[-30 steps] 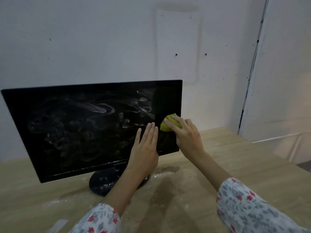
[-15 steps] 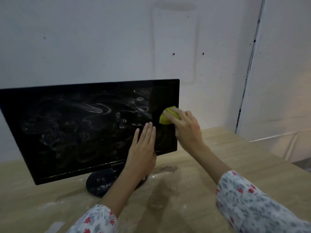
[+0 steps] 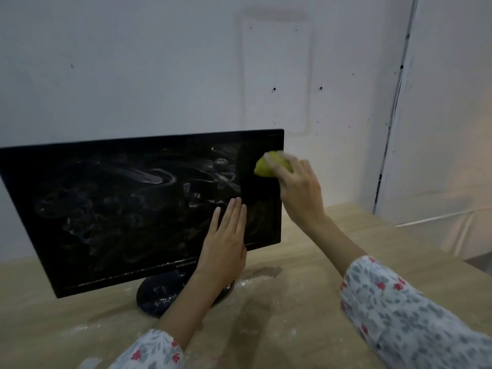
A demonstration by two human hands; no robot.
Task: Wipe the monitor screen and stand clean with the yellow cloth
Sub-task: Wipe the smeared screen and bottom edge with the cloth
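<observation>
Yellow cloth (image 3: 267,166) is gripped by right hand (image 3: 299,189) at monitor (image 3: 133,209) upper-right edge; left hand (image 3: 225,243) is pressed flat on screen, fingers straight.

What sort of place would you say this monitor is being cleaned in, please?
Probably a plain room at a desk: a dusty monitor stands on a wooden tabletop against a bare white wall with small holes.
</observation>
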